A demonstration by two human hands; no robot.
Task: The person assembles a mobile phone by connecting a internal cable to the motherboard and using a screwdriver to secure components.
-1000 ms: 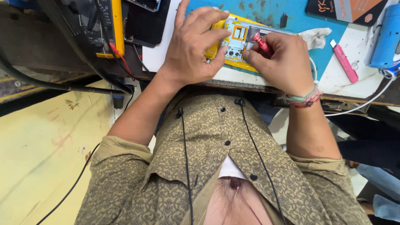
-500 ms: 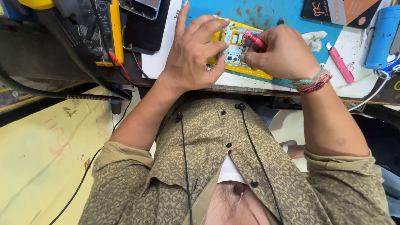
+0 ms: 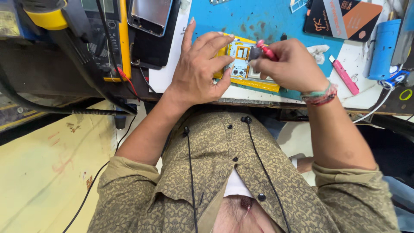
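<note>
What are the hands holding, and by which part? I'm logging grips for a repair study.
The left hand steadies the yellow-framed phone board by its left edge. The right hand pinches a red-handled tool near its tip end.

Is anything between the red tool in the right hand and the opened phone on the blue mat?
Nothing visible. The right hand holds the red-handled tool directly over the opened phone, while the left hand steadies the phone's left edge, beside the tool rather than under it.
</note>
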